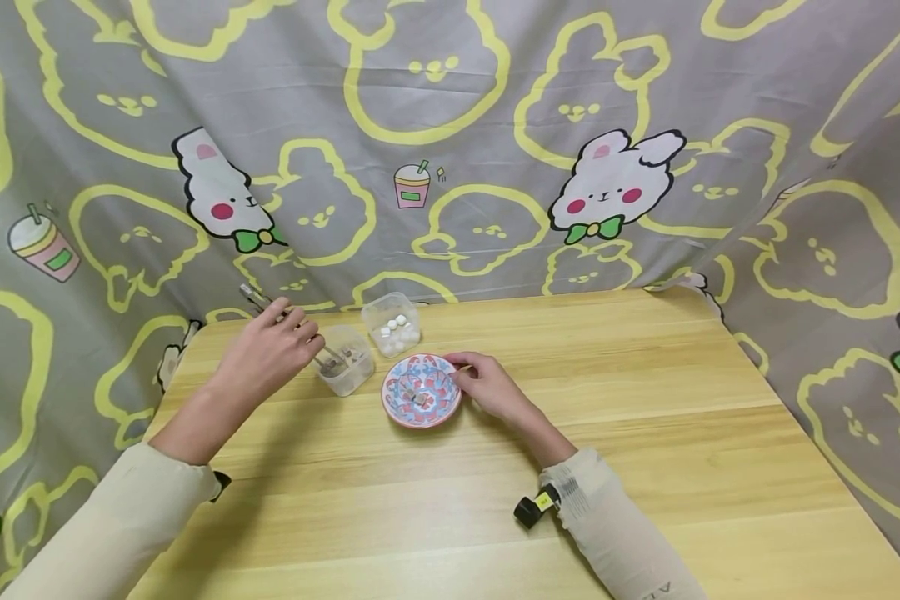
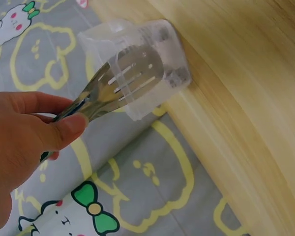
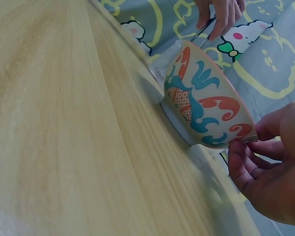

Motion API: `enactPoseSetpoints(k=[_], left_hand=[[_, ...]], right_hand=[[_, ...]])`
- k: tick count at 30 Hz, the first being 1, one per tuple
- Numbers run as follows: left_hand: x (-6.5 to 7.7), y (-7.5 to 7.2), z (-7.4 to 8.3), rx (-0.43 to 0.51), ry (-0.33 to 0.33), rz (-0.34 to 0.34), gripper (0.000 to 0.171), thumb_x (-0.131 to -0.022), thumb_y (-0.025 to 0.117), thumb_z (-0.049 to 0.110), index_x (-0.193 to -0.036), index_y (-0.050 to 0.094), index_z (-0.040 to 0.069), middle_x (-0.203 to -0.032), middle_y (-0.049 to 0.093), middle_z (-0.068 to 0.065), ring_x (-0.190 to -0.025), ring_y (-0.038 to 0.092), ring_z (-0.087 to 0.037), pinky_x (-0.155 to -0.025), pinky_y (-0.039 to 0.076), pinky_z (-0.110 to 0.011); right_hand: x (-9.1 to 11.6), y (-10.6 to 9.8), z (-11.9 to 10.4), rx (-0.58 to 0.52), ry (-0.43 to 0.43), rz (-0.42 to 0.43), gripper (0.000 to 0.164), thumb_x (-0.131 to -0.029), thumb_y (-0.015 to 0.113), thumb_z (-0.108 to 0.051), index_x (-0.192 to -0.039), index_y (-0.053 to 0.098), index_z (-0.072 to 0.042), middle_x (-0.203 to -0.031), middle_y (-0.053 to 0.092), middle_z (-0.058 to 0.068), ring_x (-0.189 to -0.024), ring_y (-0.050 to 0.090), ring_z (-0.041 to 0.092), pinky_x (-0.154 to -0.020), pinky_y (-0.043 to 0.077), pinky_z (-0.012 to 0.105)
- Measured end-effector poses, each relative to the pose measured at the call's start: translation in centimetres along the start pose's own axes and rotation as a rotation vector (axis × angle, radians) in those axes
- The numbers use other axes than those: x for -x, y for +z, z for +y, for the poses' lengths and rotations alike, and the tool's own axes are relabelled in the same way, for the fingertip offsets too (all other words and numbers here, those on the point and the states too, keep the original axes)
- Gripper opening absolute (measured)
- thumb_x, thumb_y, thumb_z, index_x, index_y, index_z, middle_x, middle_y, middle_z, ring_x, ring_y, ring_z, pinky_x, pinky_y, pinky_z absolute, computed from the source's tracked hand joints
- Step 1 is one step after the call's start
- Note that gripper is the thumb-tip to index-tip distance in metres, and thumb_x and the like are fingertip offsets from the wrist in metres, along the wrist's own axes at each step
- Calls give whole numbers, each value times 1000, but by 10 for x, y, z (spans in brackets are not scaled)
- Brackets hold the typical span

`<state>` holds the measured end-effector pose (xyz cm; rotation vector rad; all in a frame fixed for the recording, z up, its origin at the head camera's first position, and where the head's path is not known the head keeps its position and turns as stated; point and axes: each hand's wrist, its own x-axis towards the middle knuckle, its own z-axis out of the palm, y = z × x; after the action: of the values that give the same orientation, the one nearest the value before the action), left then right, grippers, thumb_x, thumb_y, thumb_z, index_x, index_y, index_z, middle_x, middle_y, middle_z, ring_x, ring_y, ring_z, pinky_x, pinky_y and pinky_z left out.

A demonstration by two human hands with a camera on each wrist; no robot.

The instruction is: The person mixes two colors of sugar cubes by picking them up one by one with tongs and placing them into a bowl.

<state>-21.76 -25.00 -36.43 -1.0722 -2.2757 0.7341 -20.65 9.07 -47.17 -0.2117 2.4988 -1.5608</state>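
Note:
My left hand (image 1: pixel 276 343) grips slotted metal tongs (image 2: pixel 105 91) by the handle. The tongs' slotted end reaches down into a clear plastic container (image 1: pixel 360 385) holding small brownish pieces; whether they pinch any piece cannot be made out. With thumb and fingers, my right hand (image 3: pixel 280 164) pinches the rim of a patterned bowl (image 3: pixel 201 98). In the head view the bowl stands upright on the table, with a few small brownish pieces (image 1: pixel 418 398) on its inner bottom.
Behind the bowl, a second clear container (image 1: pixel 371 321) holds several white pieces (image 1: pixel 399 321). Both containers stand near the back edge of the wooden table (image 1: pixel 607 375). A grey cartoon-print curtain (image 1: pixel 480 133) hangs behind and at the sides.

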Motion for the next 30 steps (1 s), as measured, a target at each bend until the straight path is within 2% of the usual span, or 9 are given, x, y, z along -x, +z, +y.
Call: enactPoseSetpoints(k=[10, 17, 23, 30], left_hand=[[-7, 0, 4, -27, 55, -35, 8, -90, 70, 2, -88, 69, 9, -88, 67, -4, -91, 55, -30, -98, 39, -46], [-10, -1, 7, -49, 74, -71, 8, -89, 73, 4, -88, 70, 11, -88, 69, -2, -93, 56, -28, -101, 39, -45], [-10, 1, 10, -47, 73, -70, 10, -90, 73, 5, -84, 68, 12, -83, 66, -1, -90, 55, -27, -99, 39, -45], [-9, 3, 10, -40, 63, -70, 7, -90, 72, 8, -86, 69, 12, -86, 68, 0, -92, 55, -27, -97, 40, -45]], right_hand=[[-3, 1, 3, 4, -18, -11, 36, -101, 62, -15, -136, 68, -13, -134, 68, 7, -111, 63, 19, -99, 52, 37], [-3, 0, 3, 0, -19, -9, 36, -101, 61, -14, -136, 67, -13, -133, 68, 7, -109, 63, 19, -98, 52, 38], [-2, -1, 2, -3, -21, -14, 36, -101, 61, -13, -137, 67, -12, -134, 68, 8, -109, 63, 19, -98, 52, 37], [-3, 0, 5, 2, -15, -10, 36, -101, 61, -14, -137, 67, -13, -132, 69, 7, -108, 63, 18, -97, 52, 36]])
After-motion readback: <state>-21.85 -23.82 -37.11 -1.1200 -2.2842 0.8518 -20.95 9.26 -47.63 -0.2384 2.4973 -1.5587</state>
